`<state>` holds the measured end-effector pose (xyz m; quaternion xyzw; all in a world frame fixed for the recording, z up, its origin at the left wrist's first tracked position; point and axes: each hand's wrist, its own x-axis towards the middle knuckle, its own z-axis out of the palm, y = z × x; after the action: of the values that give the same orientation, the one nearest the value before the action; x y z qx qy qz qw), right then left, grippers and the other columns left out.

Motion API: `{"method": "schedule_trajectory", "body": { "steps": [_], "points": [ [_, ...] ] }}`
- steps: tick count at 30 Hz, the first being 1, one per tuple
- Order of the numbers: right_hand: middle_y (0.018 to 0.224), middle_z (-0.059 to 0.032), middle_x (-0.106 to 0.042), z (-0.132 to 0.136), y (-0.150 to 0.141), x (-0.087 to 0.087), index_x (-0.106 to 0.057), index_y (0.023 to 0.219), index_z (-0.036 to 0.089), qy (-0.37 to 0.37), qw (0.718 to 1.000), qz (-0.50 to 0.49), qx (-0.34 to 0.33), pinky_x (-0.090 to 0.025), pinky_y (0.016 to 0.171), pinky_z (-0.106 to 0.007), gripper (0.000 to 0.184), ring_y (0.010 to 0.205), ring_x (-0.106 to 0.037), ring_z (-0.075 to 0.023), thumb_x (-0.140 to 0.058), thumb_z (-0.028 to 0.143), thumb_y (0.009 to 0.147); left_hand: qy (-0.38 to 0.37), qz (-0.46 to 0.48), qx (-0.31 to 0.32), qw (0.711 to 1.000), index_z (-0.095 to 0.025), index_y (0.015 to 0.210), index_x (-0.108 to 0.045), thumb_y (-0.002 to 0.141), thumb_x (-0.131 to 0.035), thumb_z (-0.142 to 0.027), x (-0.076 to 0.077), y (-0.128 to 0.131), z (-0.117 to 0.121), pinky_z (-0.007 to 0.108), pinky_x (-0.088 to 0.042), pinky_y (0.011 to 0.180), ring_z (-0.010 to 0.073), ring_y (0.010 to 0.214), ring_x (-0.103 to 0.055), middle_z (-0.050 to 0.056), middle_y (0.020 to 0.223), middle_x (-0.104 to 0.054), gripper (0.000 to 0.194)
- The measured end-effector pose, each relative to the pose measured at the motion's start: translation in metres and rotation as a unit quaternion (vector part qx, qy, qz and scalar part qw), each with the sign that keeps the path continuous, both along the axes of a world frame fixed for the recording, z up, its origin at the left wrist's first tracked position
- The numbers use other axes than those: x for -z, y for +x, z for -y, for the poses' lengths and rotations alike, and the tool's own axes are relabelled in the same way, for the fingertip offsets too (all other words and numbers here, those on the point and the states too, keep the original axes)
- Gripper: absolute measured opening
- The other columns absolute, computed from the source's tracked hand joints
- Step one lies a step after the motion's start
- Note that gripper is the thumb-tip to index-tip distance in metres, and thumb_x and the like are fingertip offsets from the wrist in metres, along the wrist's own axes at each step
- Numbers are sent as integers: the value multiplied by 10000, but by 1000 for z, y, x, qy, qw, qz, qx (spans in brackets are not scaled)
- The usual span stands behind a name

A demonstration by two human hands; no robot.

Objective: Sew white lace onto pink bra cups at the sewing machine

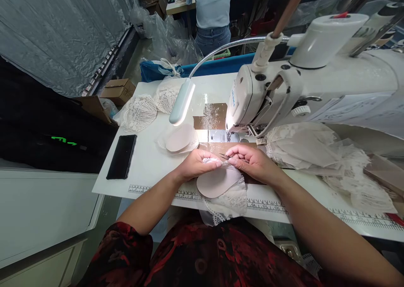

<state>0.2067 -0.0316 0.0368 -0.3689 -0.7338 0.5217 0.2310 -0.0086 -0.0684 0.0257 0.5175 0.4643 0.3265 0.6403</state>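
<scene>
My left hand (196, 164) pinches the top edge of a beige padded cup with white lace (221, 186) that lies at the table's front edge. My right hand (252, 163) is closed on a small pair of metal tweezers or snips (224, 156), whose tips point left toward the left fingers at the lace edge. The lace hangs down over the front of the table. Both hands sit just in front of the needle area of the white sewing machine (315, 81).
A black phone (121, 156) lies at the left. More beige cups (180, 138) sit under the gooseneck lamp (181, 102). Lace pieces (139, 110) are piled at back left and lace cups (315, 152) at right. A person in a light top (213, 9) stands beyond the table.
</scene>
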Motion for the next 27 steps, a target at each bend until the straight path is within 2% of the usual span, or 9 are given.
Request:
{"method": "schedule_trajectory", "body": {
  "steps": [5, 10, 15, 22, 27],
  "points": [
    [695, -2, -589, 1, -2, -3, -624, 955, 185, -1, 999, 20, -29, -429, 568, -273, 268, 632, -547, -140, -572, 425, 848, -8, 33, 17, 999, -113, 892, -746, 733, -744, -381, 3, -1, -1, 263, -478, 737, 155, 788, -632, 89, 870, -713, 312],
    [768, -16, -620, 0, -5, -4, -638, 922, 194, 33, 997, 33, -61, -425, 610, -270, 225, 706, -563, -149, -570, 400, 861, -37, 32, 30, 998, -116, 863, -753, 689, -776, -383, 2, -1, -2, 266, -480, 729, 153, 760, -632, 69, 806, -709, 319],
    [788, -20, -628, -1, -4, -5, -634, 909, 191, 36, 995, 39, -80, -422, 632, -273, 226, 723, -569, -153, -571, 404, 863, -59, 34, 24, 997, -110, 840, -751, 649, -801, -368, 1, 0, -2, 247, -464, 693, 137, 716, -614, 51, 751, -697, 324],
    [791, -25, -640, 2, -13, -6, -634, 876, 188, 35, 996, 39, -78, -411, 633, -277, 231, 734, -574, -157, -566, 408, 861, -48, 16, 58, 997, -78, 767, -727, 665, -778, -352, -2, 0, -4, 203, -369, 553, 83, 590, -502, -6, 603, -584, 297],
    [755, -23, -633, 3, -16, -4, -639, 803, 188, 32, 998, 44, -43, -400, 602, -272, 223, 696, -561, -148, -563, 391, 855, -46, 7, 64, 997, -86, 836, -736, 707, -749, -384, -2, 2, -3, 222, -405, 595, 113, 648, -554, 26, 686, -640, 325]
  ]
}}
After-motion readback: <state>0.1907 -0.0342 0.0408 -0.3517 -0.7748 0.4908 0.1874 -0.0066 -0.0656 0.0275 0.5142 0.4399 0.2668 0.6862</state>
